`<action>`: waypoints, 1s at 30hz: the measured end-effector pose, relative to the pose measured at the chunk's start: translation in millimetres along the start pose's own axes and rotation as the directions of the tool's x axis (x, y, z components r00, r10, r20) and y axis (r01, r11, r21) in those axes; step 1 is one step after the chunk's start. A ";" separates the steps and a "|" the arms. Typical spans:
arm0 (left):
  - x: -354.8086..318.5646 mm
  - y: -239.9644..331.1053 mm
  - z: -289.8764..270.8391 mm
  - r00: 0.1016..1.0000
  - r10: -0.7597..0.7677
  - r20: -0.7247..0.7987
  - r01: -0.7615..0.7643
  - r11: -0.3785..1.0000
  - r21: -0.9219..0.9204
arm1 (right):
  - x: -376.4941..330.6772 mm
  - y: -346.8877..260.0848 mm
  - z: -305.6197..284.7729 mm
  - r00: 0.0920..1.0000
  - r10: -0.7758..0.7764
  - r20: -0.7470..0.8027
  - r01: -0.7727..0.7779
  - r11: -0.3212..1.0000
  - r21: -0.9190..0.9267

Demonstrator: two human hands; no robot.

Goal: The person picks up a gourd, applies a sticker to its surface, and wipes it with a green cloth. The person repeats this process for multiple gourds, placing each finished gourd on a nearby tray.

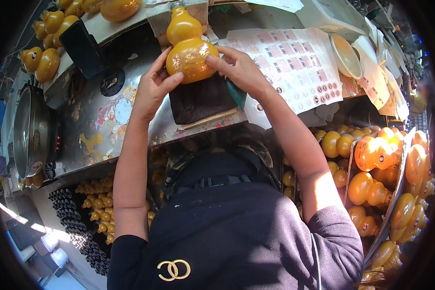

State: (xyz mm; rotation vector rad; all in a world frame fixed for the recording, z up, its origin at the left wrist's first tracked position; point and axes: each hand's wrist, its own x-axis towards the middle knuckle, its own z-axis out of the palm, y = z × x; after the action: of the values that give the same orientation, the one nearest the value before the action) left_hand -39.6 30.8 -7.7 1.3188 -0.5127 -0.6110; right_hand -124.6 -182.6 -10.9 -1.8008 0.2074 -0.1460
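Note:
A glossy yellow gourd-shaped bottle (192, 50) with pale markings on its wide lower bulb is between my two hands. Its narrow neck points away from me, over a light cloth-like pad (157, 19). My left hand (157, 83) grips the lower bulb from the left, thumb along its bottom edge. From the right, my right hand (239, 70) holds the same bulb, thumb pressed on its front. A dark block (198, 102) lies just below the bottle on the bench. Beside my right wrist is a green flat piece (235, 94), partly hidden.
Printed label sheets (295, 65) cover the bench's right side, near a yellowish bowl (347, 55). At left stand a phone (81, 48) and a metal pan (29, 133). More gourd bottles (47, 63) stand at far left; crates of them (367, 188) sit at lower right.

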 end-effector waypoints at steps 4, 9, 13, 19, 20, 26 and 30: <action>2.6 -1.8 -0.6 1.000 -0.001 -0.027 0.001 1.000 0.007 | -1.9 -4.0 0.8 1.000 0.016 0.005 -0.016 1.000 0.027; 4.0 -2.4 -0.7 0.999 -0.001 -0.036 0.002 1.000 0.026 | -1.5 -2.3 0.2 1.000 0.014 0.004 -0.014 0.999 0.035; 5.2 -4.4 -1.7 0.999 -0.001 -0.034 0.001 1.000 0.005 | -2.8 -3.2 0.6 1.000 0.018 0.002 -0.018 0.999 0.038; 5.1 -5.9 -1.5 0.999 0.003 -0.039 -0.002 1.000 0.019 | -1.8 2.6 1.8 1.000 0.028 0.003 -0.028 0.996 0.085; 5.1 -5.9 -1.2 0.999 0.004 -0.040 -0.003 1.000 0.024 | -1.9 3.8 2.0 1.000 0.030 0.000 -0.030 0.995 0.096; 6.0 -6.0 -1.4 0.999 0.000 -0.037 0.002 0.999 0.041 | -3.4 3.2 4.1 0.999 0.037 -0.014 -0.034 0.986 0.165; 6.8 -3.7 -4.6 1.000 -0.011 -0.003 0.011 0.999 0.042 | -13.9 -2.7 -9.0 0.930 0.367 0.001 -0.253 0.638 0.728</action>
State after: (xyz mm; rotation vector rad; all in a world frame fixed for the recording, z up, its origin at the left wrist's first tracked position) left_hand -32.0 29.1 -12.2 1.3632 -0.5192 -0.6106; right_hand -139.9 -187.5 -6.0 -0.9337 0.4947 -0.0922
